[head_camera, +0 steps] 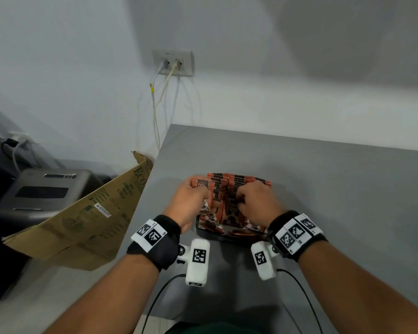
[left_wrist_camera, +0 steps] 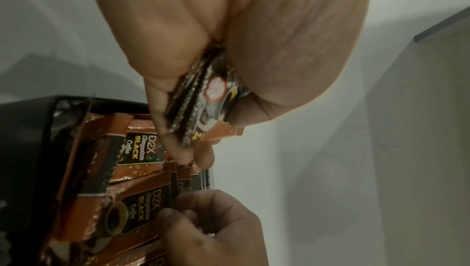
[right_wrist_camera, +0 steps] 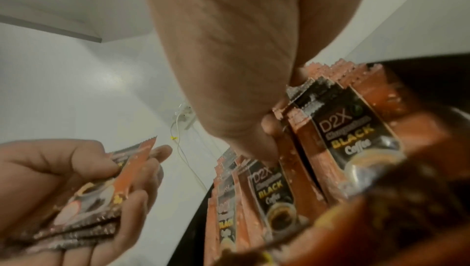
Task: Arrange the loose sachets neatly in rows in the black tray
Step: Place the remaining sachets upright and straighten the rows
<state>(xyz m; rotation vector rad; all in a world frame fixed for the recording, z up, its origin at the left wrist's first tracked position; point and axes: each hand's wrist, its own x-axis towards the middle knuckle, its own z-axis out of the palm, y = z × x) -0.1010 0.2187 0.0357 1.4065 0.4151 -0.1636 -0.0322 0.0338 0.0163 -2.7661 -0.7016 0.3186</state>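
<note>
A black tray sits on the grey table and holds brown-orange "D2X Black Coffee" sachets standing in overlapping rows. My left hand hovers over the tray's left side. It grips a small bundle of sachets between thumb and fingers, and the right wrist view shows the same bundle. My right hand is over the tray's right half, fingers curled. Its thumb and fingers pinch the tops of standing sachets. Both hands hide the middle of the tray.
A flattened cardboard box leans against the table's left edge, with a grey machine beyond it. A wall socket with hanging cables is behind the table's corner. Bare grey tabletop lies right of and behind the tray.
</note>
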